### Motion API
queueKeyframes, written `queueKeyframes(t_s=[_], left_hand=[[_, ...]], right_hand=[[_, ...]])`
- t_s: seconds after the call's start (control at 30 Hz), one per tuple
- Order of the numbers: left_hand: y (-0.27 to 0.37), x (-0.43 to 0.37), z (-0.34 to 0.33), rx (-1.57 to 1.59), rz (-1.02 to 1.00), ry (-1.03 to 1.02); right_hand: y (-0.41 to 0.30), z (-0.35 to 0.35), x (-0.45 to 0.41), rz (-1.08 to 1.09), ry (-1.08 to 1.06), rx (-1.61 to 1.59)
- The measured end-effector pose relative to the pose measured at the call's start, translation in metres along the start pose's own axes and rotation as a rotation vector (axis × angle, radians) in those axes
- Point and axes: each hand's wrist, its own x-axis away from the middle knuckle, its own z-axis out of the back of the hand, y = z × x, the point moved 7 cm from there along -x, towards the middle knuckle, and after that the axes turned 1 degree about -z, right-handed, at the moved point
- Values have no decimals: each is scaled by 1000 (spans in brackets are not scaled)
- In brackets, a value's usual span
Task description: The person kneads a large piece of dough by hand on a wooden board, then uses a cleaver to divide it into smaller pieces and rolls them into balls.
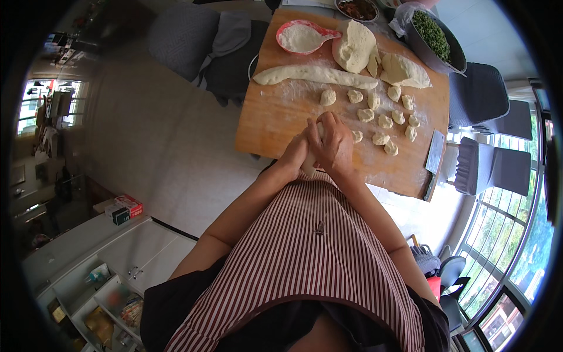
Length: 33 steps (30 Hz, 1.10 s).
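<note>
Both hands grip one thick roll of dough (pixel 309 163) near the front edge of the wooden board (pixel 268 127). My left hand (pixel 298 147) wraps it from the left, and my right hand (pixel 335 138) covers it from the right; the hands partly hide it. Beyond them lie several small dough pieces (pixel 365 115) and a long dough rope (pixel 316 75). Farther back are a large dough lump (pixel 354 46), a second lump (pixel 403 70) and a red scoop (pixel 281 43) holding white flour (pixel 301 38).
A cleaver (pixel 435 152) lies at the board's right edge. A bowl of chopped greens (pixel 459 64) and a dish of dark food (pixel 357 9) stand behind the board. Covered chairs (pixel 477 94) are at the right and another chair (pixel 228 57) at the left.
</note>
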Motion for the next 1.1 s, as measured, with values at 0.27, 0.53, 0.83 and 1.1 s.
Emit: queueKeyframes(t_s=[0.27, 0.53, 0.83, 1.1], left_hand=[[17, 27, -6, -112, -119, -191], [65, 56, -13, 24, -112, -391], [30, 27, -2, 46, 105, -264], [5, 21, -10, -112, 105, -102]], right_hand=[[47, -13, 10, -318, -9, -148], [148, -2, -8, -262, -40, 3], [43, 1, 3, -155, -207, -415], [-1, 29, 8, 95, -17, 83]])
